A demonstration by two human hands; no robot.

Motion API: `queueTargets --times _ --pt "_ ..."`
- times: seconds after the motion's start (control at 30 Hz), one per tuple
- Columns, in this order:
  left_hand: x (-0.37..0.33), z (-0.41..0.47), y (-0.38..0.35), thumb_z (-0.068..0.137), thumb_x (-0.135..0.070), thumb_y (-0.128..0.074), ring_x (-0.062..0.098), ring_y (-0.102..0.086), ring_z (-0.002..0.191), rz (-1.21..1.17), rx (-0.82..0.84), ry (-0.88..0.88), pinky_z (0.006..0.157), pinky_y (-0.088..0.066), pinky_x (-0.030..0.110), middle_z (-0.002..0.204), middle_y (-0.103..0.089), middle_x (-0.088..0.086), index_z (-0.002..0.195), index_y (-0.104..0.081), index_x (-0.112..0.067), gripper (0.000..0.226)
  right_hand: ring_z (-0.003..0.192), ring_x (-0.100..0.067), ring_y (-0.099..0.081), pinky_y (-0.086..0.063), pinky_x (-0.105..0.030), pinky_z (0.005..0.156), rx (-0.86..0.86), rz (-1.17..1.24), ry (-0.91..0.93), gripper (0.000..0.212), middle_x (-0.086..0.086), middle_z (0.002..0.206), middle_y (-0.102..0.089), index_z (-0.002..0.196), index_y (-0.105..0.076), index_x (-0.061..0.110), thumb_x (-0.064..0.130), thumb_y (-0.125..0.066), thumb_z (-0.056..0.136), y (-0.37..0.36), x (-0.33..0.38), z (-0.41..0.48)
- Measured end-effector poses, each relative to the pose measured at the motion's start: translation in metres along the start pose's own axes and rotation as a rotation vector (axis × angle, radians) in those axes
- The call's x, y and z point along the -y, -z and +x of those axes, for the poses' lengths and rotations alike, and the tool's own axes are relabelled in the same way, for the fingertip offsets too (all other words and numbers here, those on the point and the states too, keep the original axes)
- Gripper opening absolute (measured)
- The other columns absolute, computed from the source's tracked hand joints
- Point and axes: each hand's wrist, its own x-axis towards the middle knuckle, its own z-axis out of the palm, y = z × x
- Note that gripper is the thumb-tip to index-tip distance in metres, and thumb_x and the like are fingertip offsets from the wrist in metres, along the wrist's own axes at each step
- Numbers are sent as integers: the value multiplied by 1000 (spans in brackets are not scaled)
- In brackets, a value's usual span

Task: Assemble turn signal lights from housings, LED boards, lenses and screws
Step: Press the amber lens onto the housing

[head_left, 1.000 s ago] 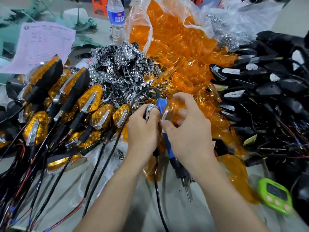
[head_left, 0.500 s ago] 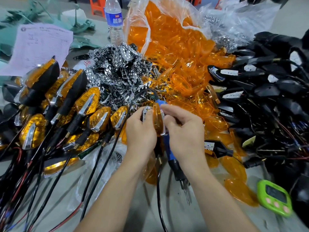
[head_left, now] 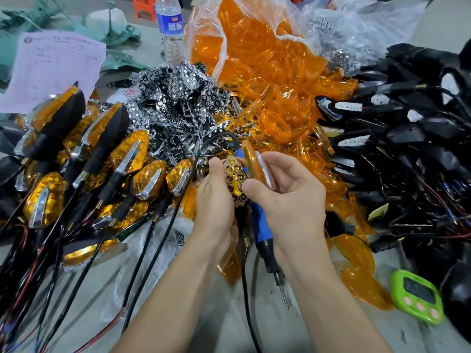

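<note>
**Tally around the hands**

One left hand (head_left: 214,200) and one right hand (head_left: 293,200) hold one honeycomb reflector (head_left: 235,179) and one orange lens (head_left: 251,159). Below them lies one blue screwdriver (head_left: 262,233). Right of them is one green timer (head_left: 418,296). Beyond them are one water bottle (head_left: 170,29) and one paper sheet (head_left: 53,70).

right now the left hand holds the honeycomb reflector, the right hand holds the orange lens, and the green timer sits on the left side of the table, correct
One slip: the head view shows the green timer on the right side of the table, not the left. The rest stands: the left hand holds the honeycomb reflector, the right hand the orange lens.
</note>
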Motion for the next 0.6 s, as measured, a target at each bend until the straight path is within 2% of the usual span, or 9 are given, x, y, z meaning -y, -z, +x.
queueTargets --times 0.03,0.1,0.2,0.27,0.33,0.43,0.5,0.6 --pt "-2 -2 0 99 -67 -41 22 -68 122 -23 2 49 106 -54 48 128 -74 7 127 -73 -16 66 91 -16 -78 -62 -29 77 -14 -13 12 47 2 100 -81 106 -71 20 -8 -86 72 -2 -1 -3" --pt "-4 -2 -2 107 -58 -40 32 -72 115 -89 21 99 103 -56 55 118 -76 15 119 -77 -9 62 83 -17 -77 -62 -29 73 -39 -67 48 43 5 93 -80 98 -67 20 -6 -87 71 -6 -2 -10" --pt "-3 -2 -2 112 -46 -39 28 -79 89 -163 83 139 77 -66 42 99 -80 15 92 -85 -15 59 92 -6 -76 -59 -21 77 -77 -158 113 43 14 98 -78 96 -68 28 1 -89 70 -11 -6 -18" --pt "-3 0 -1 111 -48 -38 27 -79 87 -224 119 187 71 -66 40 99 -80 16 91 -85 -14 61 98 -2 -73 -57 -17 80 -85 -242 150 43 19 101 -76 98 -68 33 4 -87 72 -14 -9 -23" --pt "-5 1 1 110 -53 -36 29 -78 99 -252 167 239 75 -65 42 111 -78 19 108 -80 -7 64 99 2 -72 -53 -10 81 -87 -311 177 47 25 102 -74 101 -67 37 2 -84 74 -15 -10 -27" --pt "-8 1 3 110 -56 -32 30 -73 115 -231 234 249 89 -60 43 125 -73 20 130 -69 -9 63 100 6 -69 -48 -5 82 -89 -386 213 53 29 104 -72 109 -68 39 1 -83 75 -13 -12 -27" --pt "-8 1 4 111 -51 -35 30 -73 115 -225 238 213 94 -61 46 124 -73 21 129 -69 -6 59 101 6 -68 -50 -6 83 -77 -425 220 54 28 106 -72 112 -68 40 3 -85 76 -10 -12 -26" --pt "-8 0 6 112 -42 -40 28 -75 109 -158 256 130 92 -63 41 116 -77 18 118 -74 -5 50 102 7 -68 -52 -11 85 -73 -443 224 53 28 109 -71 110 -68 40 3 -86 76 -8 -12 -24"
